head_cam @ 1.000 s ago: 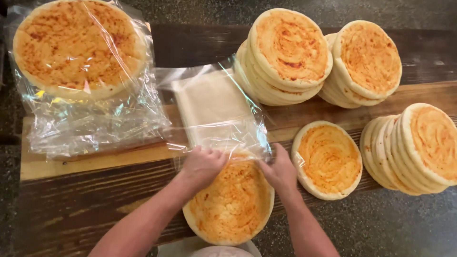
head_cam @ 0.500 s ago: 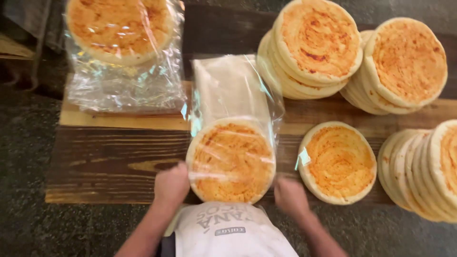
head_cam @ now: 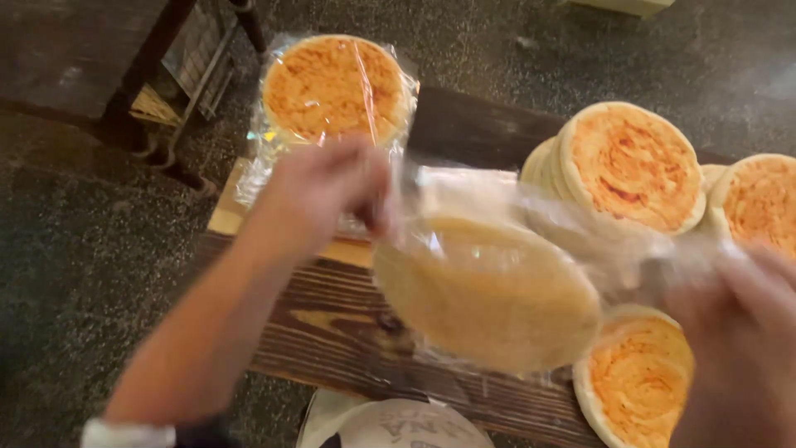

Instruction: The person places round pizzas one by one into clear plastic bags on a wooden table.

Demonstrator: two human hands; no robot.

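The left hand (head_cam: pixel 327 195) sits in the middle left of the frame, its bare forearm running down toward the lower left corner. Its fingers (head_cam: pixel 377 207) are curled together and pinch the left edge of a clear plastic bag (head_cam: pixel 514 216). The hand is blurred, so the exact finger positions are hard to read.

The right hand (head_cam: pixel 738 332) fills the lower right of the frame, heavily blurred. It meets the right end of the bag, but whether its fingers are closed on the plastic or only touching it cannot be told.

Between the two hands, in the centre of the frame, a round flatbread (head_cam: pixel 485 294) hangs inside the bag, lifted above the table (head_cam: pixel 332 323) and tilted so that its pale, plain underside faces the camera. The plastic around it is wrinkled and glossy.

On the dark wooden table lie other flatbreads with orange topping: a bagged one (head_cam: pixel 336 87) at the upper left, a leaning stack (head_cam: pixel 630 166) at the upper right, another (head_cam: pixel 759 203) at the right edge, and a single one (head_cam: pixel 634 373) at the lower right, partly under the bag. Speckled floor (head_cam: pixel 75 249) shows at the left.
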